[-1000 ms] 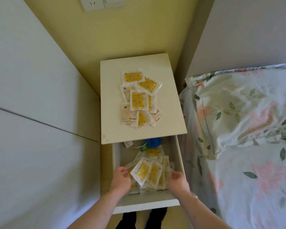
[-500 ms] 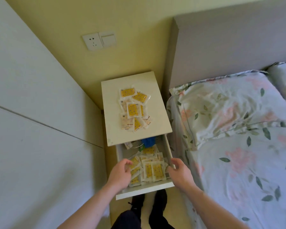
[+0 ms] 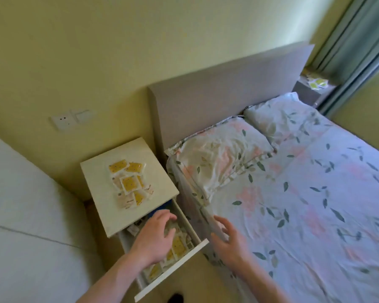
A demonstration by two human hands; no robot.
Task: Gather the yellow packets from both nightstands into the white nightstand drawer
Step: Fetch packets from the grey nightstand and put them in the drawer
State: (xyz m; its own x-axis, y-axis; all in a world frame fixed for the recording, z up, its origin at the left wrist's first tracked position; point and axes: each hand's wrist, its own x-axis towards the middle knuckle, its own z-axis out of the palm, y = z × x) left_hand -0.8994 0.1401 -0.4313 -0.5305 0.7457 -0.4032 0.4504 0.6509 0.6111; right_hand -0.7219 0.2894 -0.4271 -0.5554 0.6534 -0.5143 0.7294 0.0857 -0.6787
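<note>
The white nightstand [image 3: 96, 171] stands left of the bed with several yellow packets [image 3: 129, 183] piled on its top. Its drawer [image 3: 173, 272] is pulled out and holds several more yellow packets [image 3: 178, 247]. My left hand [image 3: 154, 237] hovers over the drawer, fingers loosely spread, holding nothing. My right hand [image 3: 228, 241] is beside the drawer, over the bed's edge, fingers spread and empty. A second grey nightstand [image 3: 304, 90] at the far side of the bed carries more yellow packets [image 3: 316, 84].
The bed [image 3: 293, 204] with floral sheets and two pillows [image 3: 219, 156] fills the right side. A grey headboard [image 3: 217, 90] runs behind it. A white wardrobe [image 3: 20, 215] stands at the left. A wall socket [image 3: 64, 121] and curtains [image 3: 359, 40] are at the back.
The view has swung right and up, bringing the whole bed and the far nightstand into sight. Both hands have lifted off the drawer packets; the right hand has moved away toward the bed.
</note>
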